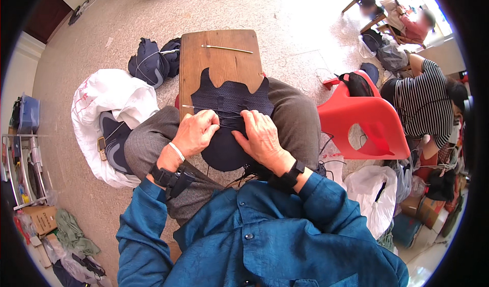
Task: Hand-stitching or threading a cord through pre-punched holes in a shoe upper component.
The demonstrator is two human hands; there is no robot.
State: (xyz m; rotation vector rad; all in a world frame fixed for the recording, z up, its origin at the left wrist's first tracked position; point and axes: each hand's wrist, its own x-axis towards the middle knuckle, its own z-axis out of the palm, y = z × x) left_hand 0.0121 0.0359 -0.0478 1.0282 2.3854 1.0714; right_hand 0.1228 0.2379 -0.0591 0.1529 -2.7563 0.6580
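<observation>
A dark navy knit shoe upper lies flat over the near end of a wooden bench between my knees. Dark lace crosses the middle of the upper in several strands. My left hand is closed in a pinch on the lace at the left side. On the other side my right hand grips the upper, fingers curled on the knit and thumb near its middle. A thin pale needle sticks out past the upper's left edge, above my left hand. What lies under my fingertips is hidden.
Another long needle rests on the bench's far end. Dark shoe uppers lie bundled on the floor beside it. A white bag stands left, a red plastic stool right. A person in a striped top bends beyond the stool.
</observation>
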